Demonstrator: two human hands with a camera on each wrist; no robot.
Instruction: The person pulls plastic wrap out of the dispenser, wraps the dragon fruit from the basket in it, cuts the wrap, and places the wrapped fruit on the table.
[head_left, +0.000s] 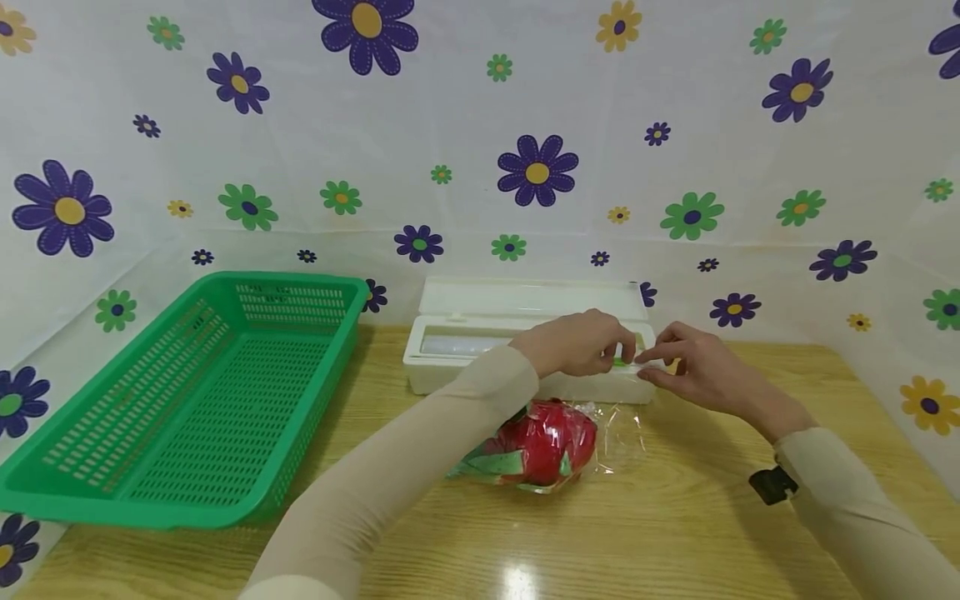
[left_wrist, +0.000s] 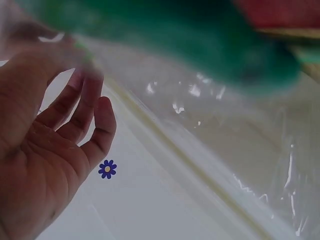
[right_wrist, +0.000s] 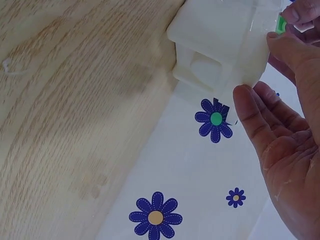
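A white cling film dispenser [head_left: 600, 387] stands near the back of the table with its lid [head_left: 532, 298] raised and a film roll [head_left: 461, 344] inside. My left hand [head_left: 581, 343] reaches over it, its curled fingers pinching the small green slide cutter [right_wrist: 281, 24] near the right end. My right hand [head_left: 701, 371] grips that end, thumb and fingertips against the white plastic [right_wrist: 225, 30]. In front lies a red and green dragon fruit [head_left: 551, 446] under clear film [head_left: 618, 437], partly hidden by my left forearm. In the left wrist view, the film [left_wrist: 200, 120] stretches close beside my left hand [left_wrist: 55, 150].
A large green plastic basket [head_left: 217, 417] with perforated sides stands at the left of the wooden table [head_left: 600, 533]. Behind the table hangs a white flower-patterned cloth [head_left: 465, 108]. A black strap piece [head_left: 772, 485] sits at my right wrist.
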